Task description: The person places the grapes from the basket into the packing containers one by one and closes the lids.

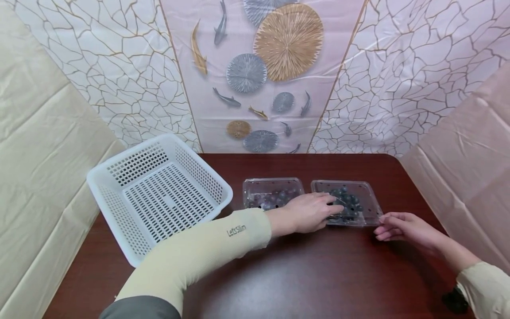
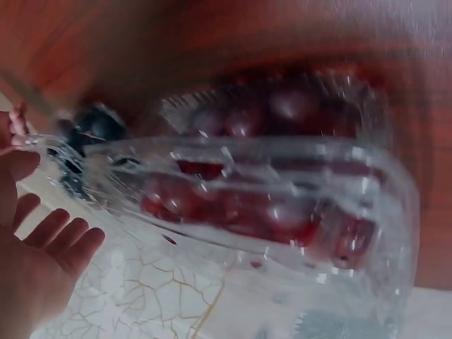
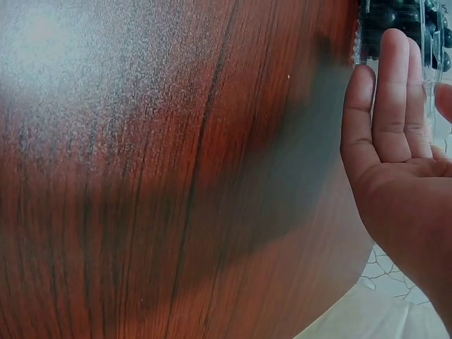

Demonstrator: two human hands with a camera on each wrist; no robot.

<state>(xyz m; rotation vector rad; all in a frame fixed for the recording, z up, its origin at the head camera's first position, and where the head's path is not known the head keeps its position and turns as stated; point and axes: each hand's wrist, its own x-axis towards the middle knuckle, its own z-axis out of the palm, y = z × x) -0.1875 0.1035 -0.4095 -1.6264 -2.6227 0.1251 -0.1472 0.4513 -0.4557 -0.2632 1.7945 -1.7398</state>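
Two clear plastic boxes with lids lie side by side on the table. The left box holds reddish-purple grapes; the right box holds dark, nearly black grapes. My left hand reaches across the left box, its loosely extended fingers over the near left part of the right box. Whether those fingertips touch the plastic is unclear. At the right box's near right corner, my right hand pinches the lid's edge between thumb and forefinger. Its other fingers show below the rim in the right wrist view.
A white slotted plastic basket stands at the left of the dark red wooden table. Patterned cloth hangs behind the table, and plain beige cloth panels flank it. A small black object is beside the right sleeve.
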